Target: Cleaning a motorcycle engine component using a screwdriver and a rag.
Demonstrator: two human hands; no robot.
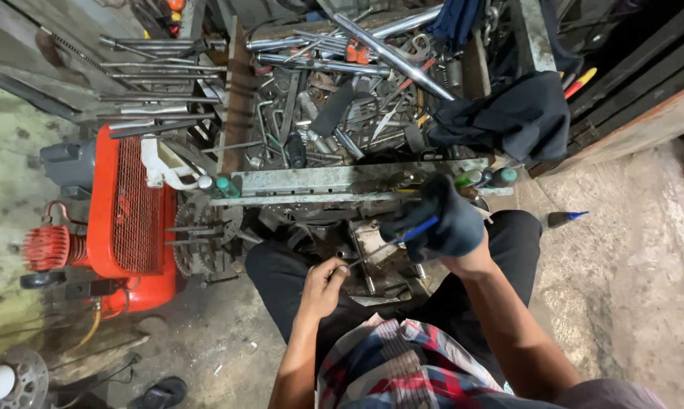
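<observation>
My right hand wears a dark glove and grips a screwdriver with a blue handle. Its metal shaft slants down and to the left toward my bare left hand. My left hand is closed around the shaft's tip end and rests on a greasy metal part between my knees. What the tip touches is hidden by my fingers. Both hands sit just in front of a long grey metal rail at the edge of a tool tray.
A tray full of wrenches, bars and chrome tubes lies behind the rail. A dark cloth hangs at its right. A red compressor stands on the left. Another blue-handled tool lies on the concrete floor at right.
</observation>
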